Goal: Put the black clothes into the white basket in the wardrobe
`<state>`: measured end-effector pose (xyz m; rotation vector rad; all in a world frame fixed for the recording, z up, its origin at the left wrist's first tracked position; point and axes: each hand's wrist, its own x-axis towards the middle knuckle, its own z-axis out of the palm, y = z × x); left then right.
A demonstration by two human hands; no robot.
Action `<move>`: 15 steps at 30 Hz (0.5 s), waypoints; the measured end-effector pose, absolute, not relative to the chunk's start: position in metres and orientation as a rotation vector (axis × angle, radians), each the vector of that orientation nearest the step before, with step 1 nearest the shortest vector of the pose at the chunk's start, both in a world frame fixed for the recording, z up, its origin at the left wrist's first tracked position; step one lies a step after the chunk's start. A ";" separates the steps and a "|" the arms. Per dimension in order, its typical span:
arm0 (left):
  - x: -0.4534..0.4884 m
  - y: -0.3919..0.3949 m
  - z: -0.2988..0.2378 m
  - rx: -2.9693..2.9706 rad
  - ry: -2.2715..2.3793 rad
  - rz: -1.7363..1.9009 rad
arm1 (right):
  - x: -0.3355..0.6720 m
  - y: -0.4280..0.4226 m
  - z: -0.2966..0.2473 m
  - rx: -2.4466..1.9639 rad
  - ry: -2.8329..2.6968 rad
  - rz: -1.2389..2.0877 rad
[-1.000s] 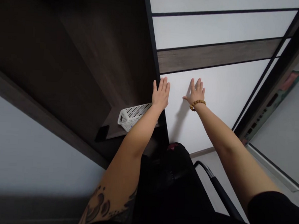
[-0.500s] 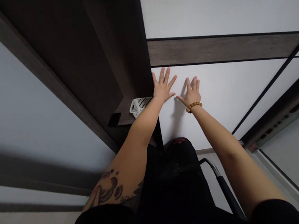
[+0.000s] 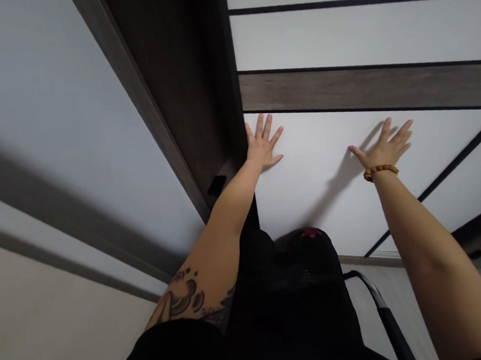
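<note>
A white sliding door panel (image 3: 307,151) with dark trim and a brown wood-look band (image 3: 352,89) stands in front of me. My left hand (image 3: 262,149) lies flat on the panel by its dark left edge, fingers spread. Farther right, my right hand (image 3: 387,151) is over the same panel, its fingers apart and a shadow beside it; whether it touches the surface I cannot tell. A brown beaded bracelet (image 3: 382,171) circles the right wrist. Neither hand holds anything.
Left of the panel is a dark, narrow opening (image 3: 170,61) with a small black object (image 3: 217,185) inside. A pale panel (image 3: 84,127) borders it on the left. Below my right arm is a curved metal and black chair armrest (image 3: 383,308). My knee (image 3: 309,249) is close to the door.
My right hand has moved right across the panel, away from my left hand. The dark opening looks narrower, and the white basket inside is out of sight.
</note>
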<state>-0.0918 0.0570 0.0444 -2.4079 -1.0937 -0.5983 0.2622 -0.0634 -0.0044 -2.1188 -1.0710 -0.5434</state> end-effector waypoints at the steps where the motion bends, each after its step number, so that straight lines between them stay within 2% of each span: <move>1: -0.092 0.057 0.044 -2.401 -1.116 -0.602 | 0.267 -0.069 -0.005 -2.121 -1.071 -0.500; 7: -0.092 0.058 0.042 -2.350 -1.245 -0.674 | 0.297 -0.095 -0.011 -2.134 -1.060 -0.318; 15: -0.090 0.051 0.048 -2.296 -1.386 -0.744 | 0.322 -0.112 -0.016 -2.182 -1.247 -0.324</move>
